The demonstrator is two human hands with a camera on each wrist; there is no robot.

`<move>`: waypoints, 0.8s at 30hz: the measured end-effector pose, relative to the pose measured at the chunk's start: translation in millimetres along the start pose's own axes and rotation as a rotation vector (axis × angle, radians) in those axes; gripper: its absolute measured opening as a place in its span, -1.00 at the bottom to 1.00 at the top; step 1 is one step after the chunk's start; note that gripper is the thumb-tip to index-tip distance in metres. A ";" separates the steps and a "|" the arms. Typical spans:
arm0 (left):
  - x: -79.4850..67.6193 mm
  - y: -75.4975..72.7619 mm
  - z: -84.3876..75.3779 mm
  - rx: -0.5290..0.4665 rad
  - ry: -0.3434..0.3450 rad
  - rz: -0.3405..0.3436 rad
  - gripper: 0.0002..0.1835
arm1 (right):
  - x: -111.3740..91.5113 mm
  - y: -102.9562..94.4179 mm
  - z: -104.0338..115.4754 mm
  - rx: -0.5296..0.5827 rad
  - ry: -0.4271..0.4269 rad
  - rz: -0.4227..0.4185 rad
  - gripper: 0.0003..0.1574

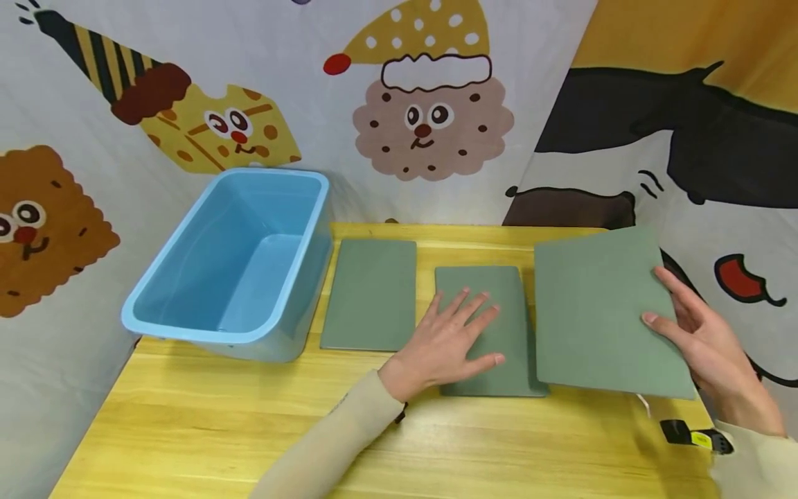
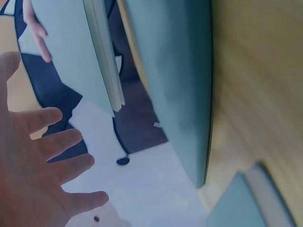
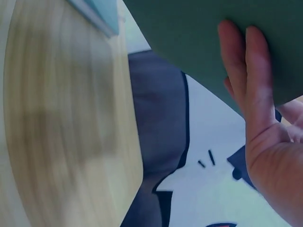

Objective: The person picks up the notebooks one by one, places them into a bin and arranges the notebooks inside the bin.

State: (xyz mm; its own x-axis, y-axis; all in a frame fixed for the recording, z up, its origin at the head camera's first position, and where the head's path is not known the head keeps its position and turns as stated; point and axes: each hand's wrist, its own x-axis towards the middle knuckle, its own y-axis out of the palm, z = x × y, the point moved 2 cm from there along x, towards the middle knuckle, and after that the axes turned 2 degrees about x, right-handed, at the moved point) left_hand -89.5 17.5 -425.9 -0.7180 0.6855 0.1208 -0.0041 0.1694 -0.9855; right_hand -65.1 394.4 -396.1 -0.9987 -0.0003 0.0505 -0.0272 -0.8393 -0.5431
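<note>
In the head view, a green book [image 1: 611, 319] is held up at the right of the table. My right hand [image 1: 704, 339] grips its right edge, thumb on the near face and fingers behind, as the right wrist view also shows. My left hand [image 1: 439, 343] has its fingers spread over the middle green book [image 1: 511, 333]. In the left wrist view a gap shows between that hand [image 2: 42, 161] and the middle book [image 2: 180, 94]. Another green cover edge [image 1: 537, 381] peeks out under the middle book. A further green book [image 1: 374, 291] lies flat to the left.
A light blue plastic tub [image 1: 283, 305] stands at the table's left, its inside bare where visible. The yellow wooden table [image 1: 249, 430] reaches back to a cartoon-printed cloth [image 1: 430, 201]. A black strap with a yellow label [image 1: 698, 439] is by the right wrist.
</note>
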 end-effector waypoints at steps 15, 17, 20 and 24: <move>-32.4 -44.7 37.1 -0.134 -0.113 -0.289 -0.12 | -6.1 52.6 43.5 0.540 -0.094 -0.039 -0.03; -38.0 -50.7 42.1 -0.147 -0.126 -0.331 -0.12 | -6.3 61.8 50.6 0.569 -0.123 -0.042 -0.04; -47.2 -59.6 50.0 -0.146 -0.142 -0.393 -0.11 | -7.3 75.0 61.0 0.631 -0.146 -0.028 -0.05; -60.7 -71.6 63.3 -0.123 -0.173 -0.460 -0.04 | -9.8 92.4 74.4 0.689 -0.142 -0.013 -0.06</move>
State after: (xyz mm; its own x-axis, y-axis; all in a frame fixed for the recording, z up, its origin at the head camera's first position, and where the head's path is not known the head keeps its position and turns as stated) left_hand -89.6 -81.1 -370.2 -0.7658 0.3949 0.5076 -0.2726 0.5157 -0.8123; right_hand -54.6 276.4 -384.4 -0.9820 -0.0193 0.1880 0.0407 -0.9930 0.1107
